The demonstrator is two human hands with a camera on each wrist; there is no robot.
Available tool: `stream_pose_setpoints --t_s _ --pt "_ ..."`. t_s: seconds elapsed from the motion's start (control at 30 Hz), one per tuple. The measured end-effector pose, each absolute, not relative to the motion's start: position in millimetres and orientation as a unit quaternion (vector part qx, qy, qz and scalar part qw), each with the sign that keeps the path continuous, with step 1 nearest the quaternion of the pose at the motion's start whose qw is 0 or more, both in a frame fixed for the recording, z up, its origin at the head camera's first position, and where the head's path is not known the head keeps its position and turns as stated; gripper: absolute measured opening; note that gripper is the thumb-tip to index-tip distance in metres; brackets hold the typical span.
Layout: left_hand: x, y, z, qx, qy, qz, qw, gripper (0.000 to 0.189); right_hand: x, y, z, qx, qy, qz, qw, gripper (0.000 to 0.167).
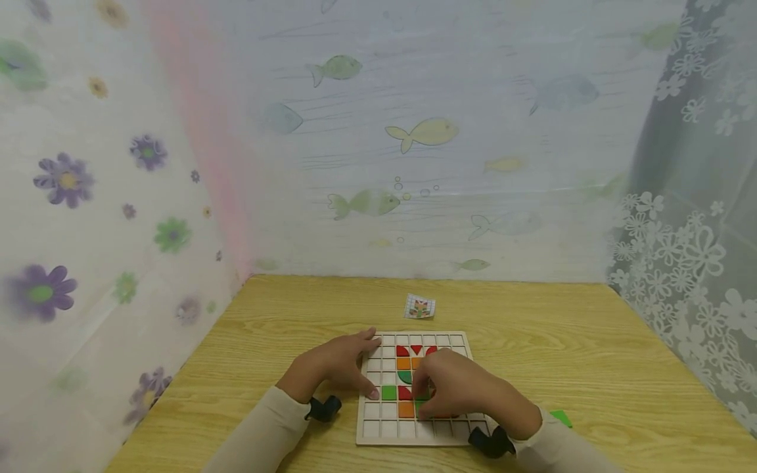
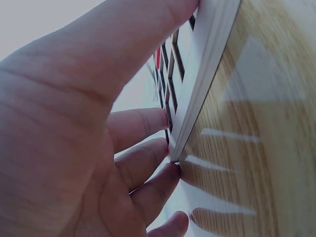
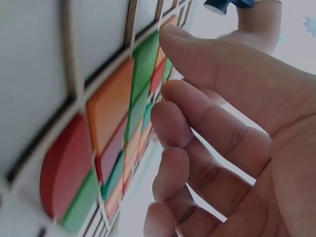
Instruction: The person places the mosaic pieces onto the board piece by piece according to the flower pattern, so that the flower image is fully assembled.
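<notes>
A white gridded board point(image 1: 371, 429) lies on the wooden table, with red, orange and green tiles set in its middle cells. At its left edge rests my left hand point(image 1: 338, 360), thumb and fingers spread along the frame. My right hand point(image 1: 460, 386) is over the board's lower middle and hides several tiles. In the right wrist view its thumb tip is right at a green tile point(image 3: 144, 55) and an orange tile behind it, the other fingers loosely bent with nothing between them. Nearer that camera are another orange tile point(image 3: 112, 104) and a red rounded tile point(image 3: 68, 160).
A small pattern card point(image 1: 420, 307) lies beyond the board's far edge. One loose green tile point(image 1: 561, 418) lies on the table by my right sleeve. Flower- and fish-printed sheets point(image 1: 422, 131) enclose the table at the back and sides.
</notes>
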State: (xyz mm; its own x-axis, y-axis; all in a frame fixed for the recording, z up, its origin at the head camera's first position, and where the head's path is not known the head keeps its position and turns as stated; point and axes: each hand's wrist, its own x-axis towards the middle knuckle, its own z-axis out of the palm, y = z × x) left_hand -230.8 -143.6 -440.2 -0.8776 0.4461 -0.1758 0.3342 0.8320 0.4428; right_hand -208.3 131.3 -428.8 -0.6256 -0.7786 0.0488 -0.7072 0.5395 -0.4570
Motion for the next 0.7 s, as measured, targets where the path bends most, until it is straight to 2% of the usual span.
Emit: stream_pose_setpoints --t_s 0.47,0.7 --pt "-233 -145 -441 0.21 0.947 0.201 0.14 0.11 -212 183 -411 -0.374 0.893 -0.239 0.073 0.014" --pt "-233 -145 -442 0.212 0.946 0.203 0.139 0.11 -210 207 -416 -0.344 0.904 -0.24 0.088 0.009"
